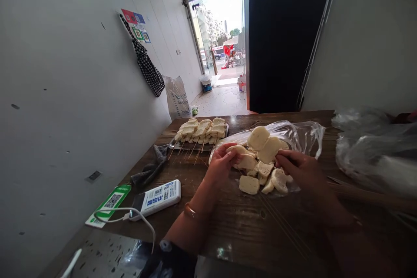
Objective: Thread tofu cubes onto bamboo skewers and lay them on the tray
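My left hand (pixel 224 160) is closed on pale, round-edged bread slices (pixel 246 161), pinched between thumb and fingers. My right hand (pixel 295 164) pinches at the edge of another bread slice (pixel 270 150). A further slice (pixel 259 138) overlaps that one just above; whether a skewer runs through them is hidden. Beneath both hands, loose bread pieces (pixel 249 185) lie on and around a clear plastic bag (pixel 293 132). Several thin wooden skewers (pixel 283 221) lie on the table below the right hand.
Skewered bread slices (pixel 202 128) are stacked on a metal tray (pixel 172 144) at the table's far left. A white power bank (pixel 159 197) with a cable, a green QR card (pixel 112 202) and a dark cloth (pixel 151 169) lie on the left. Crumpled plastic bags (pixel 374 152) sit right.
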A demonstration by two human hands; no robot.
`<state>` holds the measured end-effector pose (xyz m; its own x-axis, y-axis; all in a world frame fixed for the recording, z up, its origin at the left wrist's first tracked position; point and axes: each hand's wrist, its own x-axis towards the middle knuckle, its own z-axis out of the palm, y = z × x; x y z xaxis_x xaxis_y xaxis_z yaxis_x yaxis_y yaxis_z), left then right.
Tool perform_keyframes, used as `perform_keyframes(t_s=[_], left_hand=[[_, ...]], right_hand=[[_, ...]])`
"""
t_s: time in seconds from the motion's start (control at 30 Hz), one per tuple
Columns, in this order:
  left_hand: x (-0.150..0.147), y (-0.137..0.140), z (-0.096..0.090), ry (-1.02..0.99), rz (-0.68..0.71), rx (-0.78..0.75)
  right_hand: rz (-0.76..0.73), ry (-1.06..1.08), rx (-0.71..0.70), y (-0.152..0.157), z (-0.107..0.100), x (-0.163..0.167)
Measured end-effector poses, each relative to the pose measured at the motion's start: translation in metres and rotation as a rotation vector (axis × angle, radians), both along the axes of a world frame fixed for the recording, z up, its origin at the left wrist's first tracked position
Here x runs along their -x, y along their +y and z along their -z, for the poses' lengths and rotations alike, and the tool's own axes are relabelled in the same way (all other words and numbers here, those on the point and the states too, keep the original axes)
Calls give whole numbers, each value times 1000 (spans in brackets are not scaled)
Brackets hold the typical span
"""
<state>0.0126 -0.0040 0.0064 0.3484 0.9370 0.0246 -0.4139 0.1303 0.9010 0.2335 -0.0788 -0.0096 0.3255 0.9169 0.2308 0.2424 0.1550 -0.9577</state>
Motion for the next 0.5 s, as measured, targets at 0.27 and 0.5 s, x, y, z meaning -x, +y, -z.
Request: perform_keyframes(t_s=[0.27,0.5], left_hand=[[10,-5,-3,-126,7,78],[12,-1,1,-215,-26,110]], right_hand=[[19,-100,86,-6,-6,7],[-14,-164,84,-8,-12,11]])
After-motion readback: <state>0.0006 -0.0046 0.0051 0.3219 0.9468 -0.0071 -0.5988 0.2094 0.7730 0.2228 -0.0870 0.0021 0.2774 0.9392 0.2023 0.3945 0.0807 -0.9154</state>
